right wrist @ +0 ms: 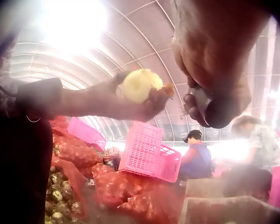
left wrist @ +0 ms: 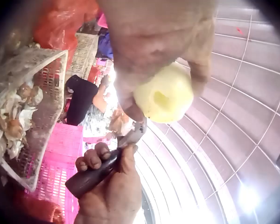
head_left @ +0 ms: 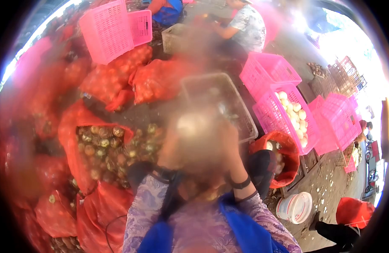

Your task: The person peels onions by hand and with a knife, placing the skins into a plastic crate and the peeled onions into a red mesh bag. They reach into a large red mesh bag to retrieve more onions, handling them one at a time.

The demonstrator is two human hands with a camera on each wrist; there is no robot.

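My left hand (left wrist: 154, 42) grips a peeled pale yellow onion (left wrist: 164, 100) with a small hollow cut in its face. A scrap of brown skin (right wrist: 168, 90) hangs by the onion in the right wrist view. My right hand (left wrist: 114, 193) holds a knife (left wrist: 94, 173) by its dark handle, its short blade close to the onion and the left fingertips. From the right wrist, the knife (right wrist: 219, 112) is partly hidden under the curled fingers. In the head view a blurry smudge covers both hands and the onion.
An open red sack of unpeeled onions (head_left: 102, 145) lies at left, among other red sacks (head_left: 154, 82). A shallow crate (head_left: 245, 120) with peelings stands ahead. At right are a pink crate (head_left: 310, 126) of peeled onions, a red-lined container (head_left: 293, 168) and a white bucket (head_left: 287, 208). People sit beyond.
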